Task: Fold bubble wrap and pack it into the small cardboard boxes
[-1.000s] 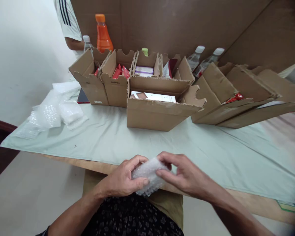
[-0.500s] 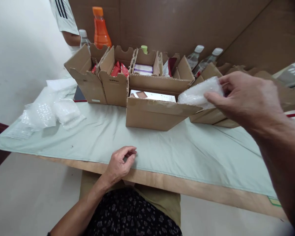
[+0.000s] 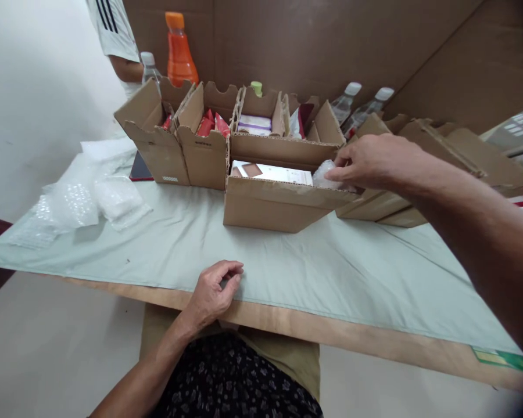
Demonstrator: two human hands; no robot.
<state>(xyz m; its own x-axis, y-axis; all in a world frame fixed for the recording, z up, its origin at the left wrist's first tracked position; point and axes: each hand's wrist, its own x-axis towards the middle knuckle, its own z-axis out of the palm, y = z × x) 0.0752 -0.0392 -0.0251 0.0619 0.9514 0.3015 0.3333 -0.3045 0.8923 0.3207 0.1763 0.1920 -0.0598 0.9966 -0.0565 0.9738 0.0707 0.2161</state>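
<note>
My right hand (image 3: 366, 162) reaches into the front cardboard box (image 3: 265, 203), its fingers closed on a bubble wrap bundle (image 3: 325, 174). Only part of the bundle shows above the rim, at the box's right end. Beside it in the same box lies a white carton (image 3: 283, 174) with a brown picture on it. My left hand (image 3: 218, 284) rests on the cloth at the table's near edge. It holds nothing; its fingers are loosely curled, with a gap between thumb and forefinger.
Behind stand several open boxes (image 3: 203, 157) with red packets (image 3: 207, 123) and a white-and-purple pack (image 3: 253, 123). Bottles, one orange (image 3: 181, 55), stand further back. More bubble wrap (image 3: 76, 191) lies on the left. A person's arm (image 3: 126, 67) shows at the upper left.
My right hand has moved left and down, lowering the bubble wrap bundle from over the right rim into the front box. My left hand has stayed in place.
</note>
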